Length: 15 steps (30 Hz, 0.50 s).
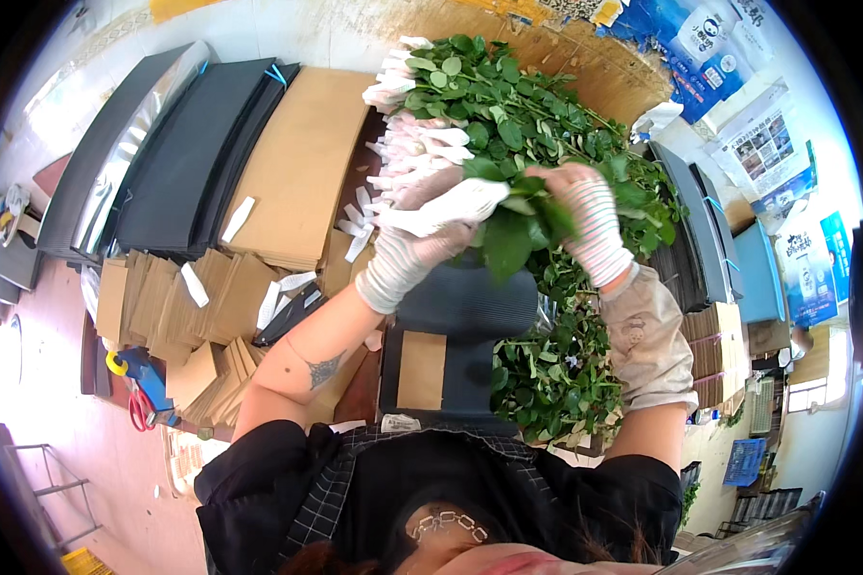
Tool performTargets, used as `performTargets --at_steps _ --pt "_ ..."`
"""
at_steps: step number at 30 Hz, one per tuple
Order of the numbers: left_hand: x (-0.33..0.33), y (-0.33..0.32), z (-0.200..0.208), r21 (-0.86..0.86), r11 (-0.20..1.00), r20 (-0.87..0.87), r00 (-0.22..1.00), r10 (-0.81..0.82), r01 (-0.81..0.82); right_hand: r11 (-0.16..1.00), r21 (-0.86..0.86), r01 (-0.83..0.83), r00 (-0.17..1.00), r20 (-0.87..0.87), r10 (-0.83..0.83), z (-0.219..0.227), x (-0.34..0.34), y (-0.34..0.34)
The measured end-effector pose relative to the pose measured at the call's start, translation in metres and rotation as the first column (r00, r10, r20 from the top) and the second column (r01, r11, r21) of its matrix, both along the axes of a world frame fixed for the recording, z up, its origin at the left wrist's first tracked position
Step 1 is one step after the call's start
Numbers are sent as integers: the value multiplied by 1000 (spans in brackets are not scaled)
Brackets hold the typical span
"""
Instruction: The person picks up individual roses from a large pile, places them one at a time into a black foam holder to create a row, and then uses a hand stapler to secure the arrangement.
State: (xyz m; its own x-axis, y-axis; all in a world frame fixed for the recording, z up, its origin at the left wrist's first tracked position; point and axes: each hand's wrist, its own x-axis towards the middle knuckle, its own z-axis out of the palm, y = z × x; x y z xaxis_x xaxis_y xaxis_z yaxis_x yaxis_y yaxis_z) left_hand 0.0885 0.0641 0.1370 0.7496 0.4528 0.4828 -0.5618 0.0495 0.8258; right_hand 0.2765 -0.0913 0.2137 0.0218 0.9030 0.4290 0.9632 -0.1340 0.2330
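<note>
Flower (460, 207), its head wrapped in white, is held up above the black pad (465, 302), between the near edge of the table (361, 388) and the leafy heap (537, 107) toward its far edge. The left hand (430, 222) is curled around the wrapped head; the right hand (580, 196) is at the leaves (508, 243), where blur hides whether its fingers close. It should be light, with a fairly stiff stem, soft leaves and an easily bruised head: best held lightly, just below the wrap.
</note>
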Motion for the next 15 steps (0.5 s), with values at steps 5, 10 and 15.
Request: performTargets --at_steps 5,10,15 --pt "-6 12 -12 158 986 -98 995 -29 44 987 -15 161 980 118 -158 -7 -10 11" --pt "-8 -3 29 -58 988 -86 986 -145 140 998 53 -36 754 -654 62 -2 -23 -9" --pt "47 -25 43 173 951 488 816 -310 258 831 30 555 -135 -983 125 34 -2 11"
